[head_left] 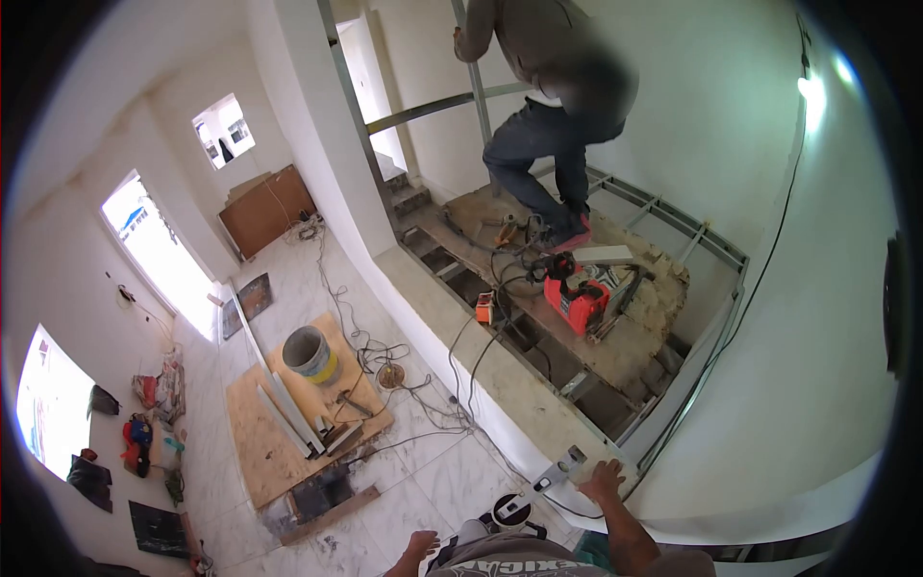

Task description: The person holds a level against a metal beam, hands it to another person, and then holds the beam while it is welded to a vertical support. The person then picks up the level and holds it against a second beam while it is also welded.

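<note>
My right hand [604, 481] rests with fingers spread on the end of the plastered ledge [524, 392], beside a metal tool that looks like a short spirit level [560, 468]. That tool lies at the ledge's edge, apart from my fingers. Low in the view, my left hand [421, 546] is held close to my body, its fingers stretched out and nothing in them. Between my hands, a small white bucket [511, 512] stands below the ledge, with a pale bar [512, 507] across its mouth.
A person [558, 115] stands on a board [461, 216] over a metal frame, holding an upright bar. Near their feet are a red machine [582, 303], cables and an orange device [485, 308]. Cords trail over the tiles; a bucket [310, 354] and metal profiles [288, 409] lie on plywood [252, 452].
</note>
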`<control>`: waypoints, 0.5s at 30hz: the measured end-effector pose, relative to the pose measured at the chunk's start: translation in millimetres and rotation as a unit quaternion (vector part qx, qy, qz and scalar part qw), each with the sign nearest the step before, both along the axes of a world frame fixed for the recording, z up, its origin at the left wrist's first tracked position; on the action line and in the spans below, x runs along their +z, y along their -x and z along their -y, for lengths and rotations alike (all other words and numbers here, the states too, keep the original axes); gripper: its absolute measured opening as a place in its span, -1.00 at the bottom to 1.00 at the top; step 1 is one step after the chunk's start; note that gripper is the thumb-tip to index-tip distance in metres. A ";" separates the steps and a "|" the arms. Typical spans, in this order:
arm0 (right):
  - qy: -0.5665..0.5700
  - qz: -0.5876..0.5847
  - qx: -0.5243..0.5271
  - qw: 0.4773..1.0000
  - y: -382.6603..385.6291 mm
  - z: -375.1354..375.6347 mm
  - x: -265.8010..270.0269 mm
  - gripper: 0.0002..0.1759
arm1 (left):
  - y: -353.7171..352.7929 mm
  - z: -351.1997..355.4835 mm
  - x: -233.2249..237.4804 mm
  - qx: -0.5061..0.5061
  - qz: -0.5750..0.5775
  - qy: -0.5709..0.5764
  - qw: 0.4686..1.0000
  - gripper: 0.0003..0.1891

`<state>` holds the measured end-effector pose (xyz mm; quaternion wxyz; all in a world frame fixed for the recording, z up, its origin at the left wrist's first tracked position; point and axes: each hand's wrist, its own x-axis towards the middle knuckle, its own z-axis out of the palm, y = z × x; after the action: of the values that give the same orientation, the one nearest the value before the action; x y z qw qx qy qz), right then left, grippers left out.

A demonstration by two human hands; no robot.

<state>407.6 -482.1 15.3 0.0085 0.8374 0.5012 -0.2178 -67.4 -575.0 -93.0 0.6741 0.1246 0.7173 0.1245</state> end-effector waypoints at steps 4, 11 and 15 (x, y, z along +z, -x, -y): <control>0.010 0.006 0.006 1.000 0.5 1.3 4.8 0.06 | 1.4 0.3 -1.6 0.016 0.003 -0.009 1.000 -0.59; 0.008 0.004 0.007 1.000 0.6 2.2 7.6 0.04 | -1.5 -4.7 2.3 0.012 -0.015 -0.001 1.000 -0.61; 0.007 0.004 0.005 1.000 0.5 1.9 6.8 0.04 | -0.6 -6.8 0.7 0.007 -0.017 0.000 1.000 -0.62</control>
<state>407.1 -484.0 22.1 0.0179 0.8357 0.5038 -0.2180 -66.7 -568.3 -92.3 0.6612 0.1213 0.7293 0.1273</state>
